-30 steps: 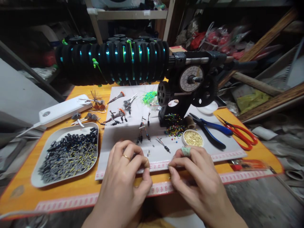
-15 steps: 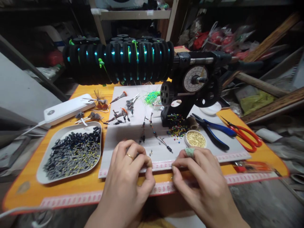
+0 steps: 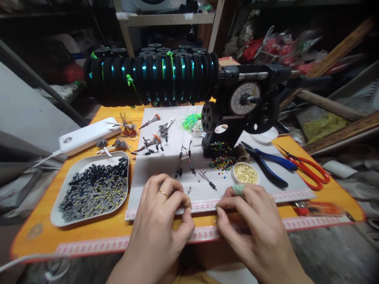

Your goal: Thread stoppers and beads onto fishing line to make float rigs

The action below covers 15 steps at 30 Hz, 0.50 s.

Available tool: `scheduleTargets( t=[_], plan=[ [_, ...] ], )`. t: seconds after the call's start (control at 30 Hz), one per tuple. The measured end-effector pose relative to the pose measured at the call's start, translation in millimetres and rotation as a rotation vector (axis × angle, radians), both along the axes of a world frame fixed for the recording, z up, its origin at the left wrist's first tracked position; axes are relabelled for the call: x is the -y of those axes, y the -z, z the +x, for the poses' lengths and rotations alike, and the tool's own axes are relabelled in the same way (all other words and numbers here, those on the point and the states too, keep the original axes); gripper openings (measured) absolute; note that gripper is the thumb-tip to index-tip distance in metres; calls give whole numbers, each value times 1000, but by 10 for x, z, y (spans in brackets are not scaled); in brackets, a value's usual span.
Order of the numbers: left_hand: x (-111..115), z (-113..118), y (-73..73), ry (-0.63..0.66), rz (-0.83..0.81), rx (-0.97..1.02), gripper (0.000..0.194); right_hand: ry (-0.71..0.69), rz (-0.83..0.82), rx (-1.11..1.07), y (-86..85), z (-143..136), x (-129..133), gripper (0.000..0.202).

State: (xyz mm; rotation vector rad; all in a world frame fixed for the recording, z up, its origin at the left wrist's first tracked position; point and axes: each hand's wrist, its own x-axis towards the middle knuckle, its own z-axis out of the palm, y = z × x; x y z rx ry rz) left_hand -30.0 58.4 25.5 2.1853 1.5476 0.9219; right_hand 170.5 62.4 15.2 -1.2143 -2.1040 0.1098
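Note:
My left hand [image 3: 161, 221], with a ring, is closed in a pinch over the front edge of the white board [image 3: 166, 165]; what its fingertips hold, if anything, is too small to name. Opposite it, my right hand [image 3: 251, 221], with green tape round a finger, is also pinched, its fingertips near the pink measuring tape [image 3: 204, 206]. A gap separates the two hands. Beyond them lie small black pieces on thin wires [image 3: 192, 167], and a round dish of golden bits [image 3: 245, 173] is just behind my right hand.
A black winding machine [image 3: 245, 98] with a row of black spools [image 3: 151, 79] spans the back. At left are a tray of small dark parts [image 3: 94, 189] and a white device [image 3: 89, 136]. Blue pliers [image 3: 266, 161], red scissors [image 3: 308, 169] and coloured beads [image 3: 223, 161] sit at right.
The view has shifted slightly, so the table and its objects appear a little farther right. Both hands keep nearly the same pinched pose.

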Motion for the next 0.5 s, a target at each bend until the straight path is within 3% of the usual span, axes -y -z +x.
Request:
scheduleTargets(
  t=[0.2,0.3,0.43,0.5],
  plan=[
    [18,-27,17,12,46,-5,15,-28,-47,-32,-7,21,-13,10],
    [50,21,31,54,79,104,19,-53,-84,-72,-2,7,-22,11],
    [38,154,29,311,-103,404,22,-80,-152,-135,36,-1,-11,11],
    [9,211,21,326,-194,422,19,-72,-149,-149,63,8,2,11]
  ],
)
